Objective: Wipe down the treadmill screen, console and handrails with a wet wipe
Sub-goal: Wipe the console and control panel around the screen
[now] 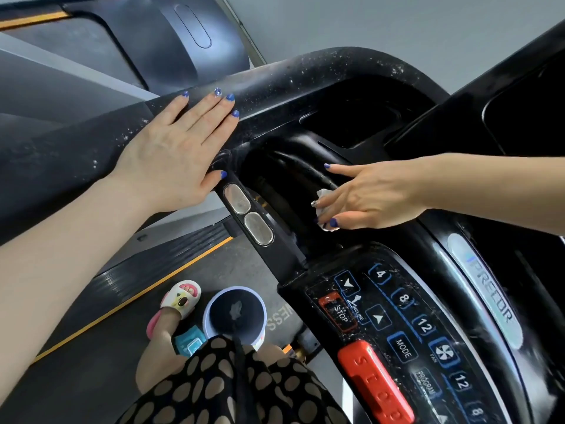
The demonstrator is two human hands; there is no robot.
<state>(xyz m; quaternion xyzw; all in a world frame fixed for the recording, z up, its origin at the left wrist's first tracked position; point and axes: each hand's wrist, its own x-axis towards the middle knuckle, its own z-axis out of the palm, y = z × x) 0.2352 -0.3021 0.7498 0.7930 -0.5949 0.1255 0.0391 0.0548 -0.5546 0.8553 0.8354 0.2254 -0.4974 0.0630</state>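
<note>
- Wet wipe [324, 209], white and crumpled, is under the fingers of the right hand [363, 197], pressed against the inner black bar [293, 179] of the treadmill, just above the console [406, 316].
- Right hand grips the wipe with curled fingers; the index finger points out straight.
- Left hand [174, 154] lies flat with straight fingers on the dusty left handrail [275, 84]; it holds nothing.
- Two oval metal sensors [247, 214] sit on the bar just below the left thumb.
- Console shows a red STOP bar [376, 384] and number buttons.
- Round bin [234, 315] stands on the belt beside a foot in a slipper [180, 298].
</note>
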